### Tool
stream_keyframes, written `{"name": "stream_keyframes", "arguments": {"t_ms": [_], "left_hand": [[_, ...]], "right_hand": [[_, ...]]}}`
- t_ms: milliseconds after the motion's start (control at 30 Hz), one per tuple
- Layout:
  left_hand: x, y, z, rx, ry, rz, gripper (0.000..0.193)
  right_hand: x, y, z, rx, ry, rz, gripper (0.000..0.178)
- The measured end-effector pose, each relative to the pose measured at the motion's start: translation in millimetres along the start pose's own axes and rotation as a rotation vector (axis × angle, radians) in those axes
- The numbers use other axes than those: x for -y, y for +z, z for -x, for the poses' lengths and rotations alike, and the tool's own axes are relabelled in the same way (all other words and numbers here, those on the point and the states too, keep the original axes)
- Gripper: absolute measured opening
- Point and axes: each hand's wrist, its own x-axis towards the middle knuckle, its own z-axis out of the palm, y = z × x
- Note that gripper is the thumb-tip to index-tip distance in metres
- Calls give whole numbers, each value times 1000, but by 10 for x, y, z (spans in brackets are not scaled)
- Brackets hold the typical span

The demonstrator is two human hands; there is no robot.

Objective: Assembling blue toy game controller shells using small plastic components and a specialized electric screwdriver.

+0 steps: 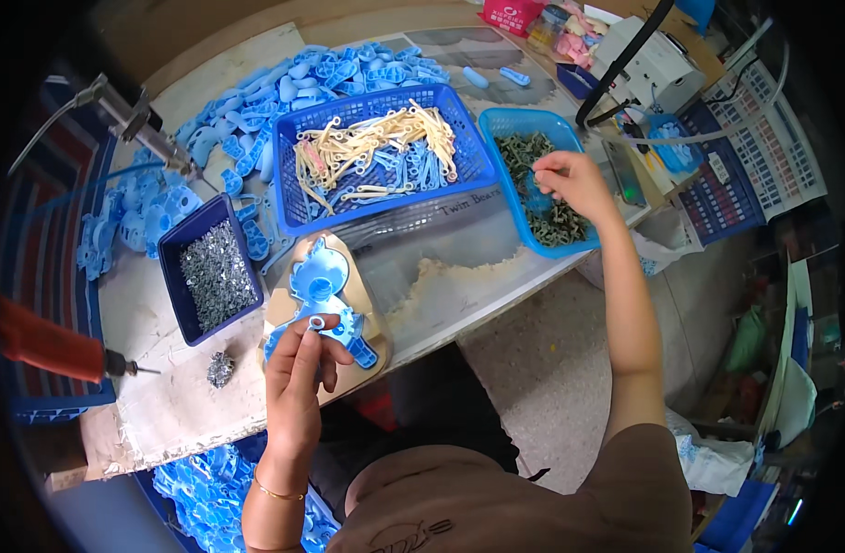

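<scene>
My left hand [298,373] is closed near the table's front edge, pinching a small ring-ended plastic part [318,323]; the rest of the part is hidden by my fingers. Just beyond it a light-blue plastic shell [321,274] lies with its hollow side up on a tan wooden fixture [374,318]. Over at the right, my right hand [568,180] is above a light-blue basket [493,118] of small dark greenish parts [559,226]. Its thumb and fingers are pinched together; what is between them, if anything, is too small to make out.
A dark-blue basket [284,175] holds cream and blue ring-ended links. Left of the fixture stands a tray [169,267] of small metal pieces, with a metal clump [220,370] nearby. An orange-handled electric screwdriver [53,341] hangs at left. Blue shells [302,83] are heaped behind.
</scene>
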Motion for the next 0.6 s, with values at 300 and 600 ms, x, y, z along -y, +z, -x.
{"name": "stream_keyframes", "arguments": {"t_ms": [300,600], "left_hand": [[-22,111,-42,106,102,-121,22],[11,-27,-54,138,66,-219,11]], "right_hand": [[1200,888,562,528,-115,-357,15],[1644,1434,716,869,-216,-335,20]]}}
